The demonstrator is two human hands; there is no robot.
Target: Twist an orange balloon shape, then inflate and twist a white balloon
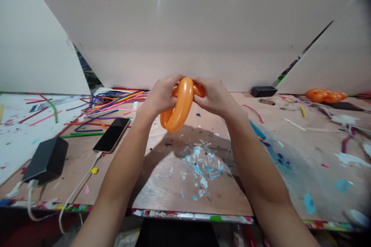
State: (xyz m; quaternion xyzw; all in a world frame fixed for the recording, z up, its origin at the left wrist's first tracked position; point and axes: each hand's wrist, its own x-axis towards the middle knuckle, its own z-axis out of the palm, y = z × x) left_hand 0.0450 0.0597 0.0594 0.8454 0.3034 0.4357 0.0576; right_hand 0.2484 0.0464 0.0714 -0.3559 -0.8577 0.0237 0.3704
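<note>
Between my two hands, above the middle of the table, is an inflated orange modelling balloon (183, 104) bent into loops. My left hand (164, 94) is closed on its left side near the top. On the other side my right hand (213, 94) grips the short upper right section, with the fingers curled behind it. A long loop hangs down toward me from between the hands. The fingertips of both hands are mostly hidden by the balloon and the backs of the hands.
Uninflated balloons (116, 104) in several colours lie at the back left. Nearer are a phone (112, 135) on a cable and a black power block (46, 160). A small black box (263, 92) and another orange balloon shape (326, 95) sit back right. White boards (185, 31) stand behind.
</note>
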